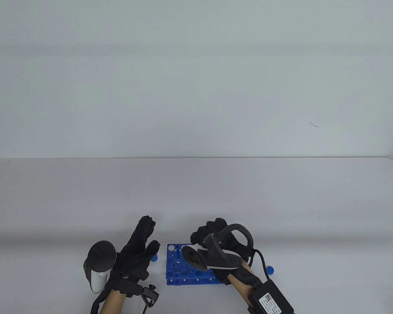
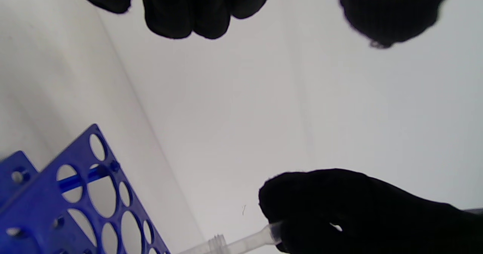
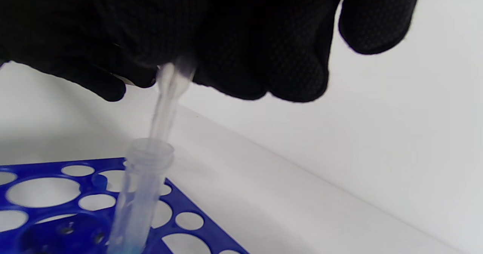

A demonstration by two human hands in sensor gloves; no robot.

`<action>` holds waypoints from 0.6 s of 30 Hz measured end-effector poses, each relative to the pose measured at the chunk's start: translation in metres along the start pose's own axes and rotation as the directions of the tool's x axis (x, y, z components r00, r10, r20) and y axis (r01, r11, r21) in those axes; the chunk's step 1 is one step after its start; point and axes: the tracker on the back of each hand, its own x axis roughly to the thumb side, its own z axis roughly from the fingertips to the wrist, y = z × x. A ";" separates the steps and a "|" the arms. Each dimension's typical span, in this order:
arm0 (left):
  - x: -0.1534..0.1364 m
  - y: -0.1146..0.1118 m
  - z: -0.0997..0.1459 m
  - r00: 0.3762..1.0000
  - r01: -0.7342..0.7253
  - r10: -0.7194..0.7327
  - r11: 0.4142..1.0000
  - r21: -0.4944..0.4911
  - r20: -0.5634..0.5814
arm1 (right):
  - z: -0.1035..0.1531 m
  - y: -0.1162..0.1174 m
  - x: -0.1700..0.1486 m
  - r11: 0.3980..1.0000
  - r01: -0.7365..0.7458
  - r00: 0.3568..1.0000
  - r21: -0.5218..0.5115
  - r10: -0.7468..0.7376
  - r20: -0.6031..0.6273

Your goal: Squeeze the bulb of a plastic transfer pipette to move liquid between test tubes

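Observation:
A blue test tube rack (image 1: 183,266) sits on the white table near the front edge, between my hands. My right hand (image 1: 213,234) is over the rack's far right part and grips the bulb of a clear plastic pipette (image 3: 168,95). The pipette stem goes down into the open mouth of a clear test tube (image 3: 141,193) standing in the rack (image 3: 56,193); blue liquid shows low in the tube. My left hand (image 1: 142,240) is open beside the rack's left side, fingers spread, holding nothing. The left wrist view shows the rack (image 2: 75,205), the tube mouth (image 2: 217,242) and my right hand (image 2: 339,208).
A blue cap (image 1: 154,257) lies on the table just left of the rack by my left thumb. Another blue cap (image 1: 270,270) lies right of my right wrist. The table (image 1: 281,202) stretches bare toward the back wall.

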 end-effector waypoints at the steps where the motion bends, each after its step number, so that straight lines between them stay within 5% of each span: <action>1: 0.000 0.000 0.000 1.000 0.000 0.000 1.000 0.000 0.000 | 0.000 0.000 0.000 1.000 0.002 1.000 -0.002 -0.002 -0.002; 18: 0.000 0.000 0.000 1.000 -0.001 0.001 1.000 -0.001 0.001 | -0.001 0.003 -0.002 1.000 0.020 1.000 0.020 -0.020 -0.023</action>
